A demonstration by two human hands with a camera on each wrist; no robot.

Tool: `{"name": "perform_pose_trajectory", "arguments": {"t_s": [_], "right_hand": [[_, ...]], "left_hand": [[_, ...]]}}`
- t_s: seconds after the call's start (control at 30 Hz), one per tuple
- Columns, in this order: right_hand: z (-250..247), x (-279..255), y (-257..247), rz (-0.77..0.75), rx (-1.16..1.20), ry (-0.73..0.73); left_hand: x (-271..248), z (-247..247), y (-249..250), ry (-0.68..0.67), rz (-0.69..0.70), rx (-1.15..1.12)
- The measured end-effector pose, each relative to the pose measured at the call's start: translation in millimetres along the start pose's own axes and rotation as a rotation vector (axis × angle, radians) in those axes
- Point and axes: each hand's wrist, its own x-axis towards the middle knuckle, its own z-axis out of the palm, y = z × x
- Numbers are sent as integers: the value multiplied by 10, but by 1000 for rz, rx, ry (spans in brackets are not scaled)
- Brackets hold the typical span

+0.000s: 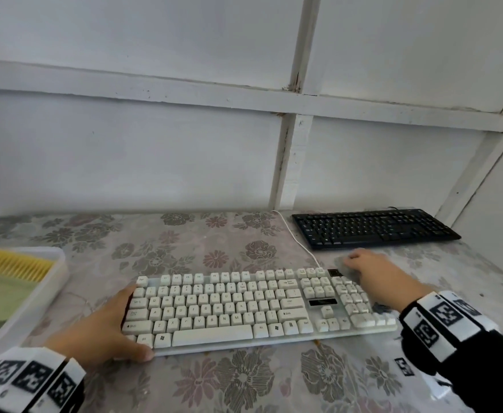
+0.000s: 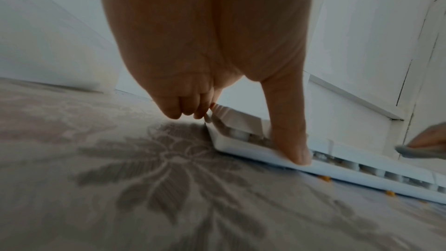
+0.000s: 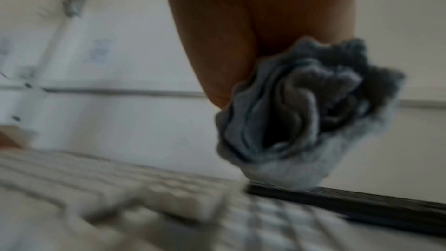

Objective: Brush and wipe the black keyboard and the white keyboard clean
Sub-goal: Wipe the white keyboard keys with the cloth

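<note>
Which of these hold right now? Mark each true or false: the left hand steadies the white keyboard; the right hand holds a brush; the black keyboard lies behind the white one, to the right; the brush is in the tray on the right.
1. The left hand steadies the white keyboard: true.
2. The right hand holds a brush: false, it grips a grey cloth.
3. The black keyboard lies behind the white one, to the right: true.
4. The brush is in the tray on the right: false, the tray stands on the left.
</note>
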Motion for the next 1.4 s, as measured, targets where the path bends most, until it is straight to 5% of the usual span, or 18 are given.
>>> {"name": "perform_pose_trajectory", "arguments": {"t_s": [0.27,0.5,0.93,1.4], "right_hand": [[-40,-156,-2002,-632,276,-54],[206,-62,-2871,-787,-42,-40],[306,-101,-2424,-764,-40,19],[32,-133,-1930,-603,101,-114]], "left_hand": [[-27,1,27,18,-23,6],[-20,-15,59,39,-42,111],[55,-19,-62,20,3,-12],[54,-13,-86,12,18,-15]]}}
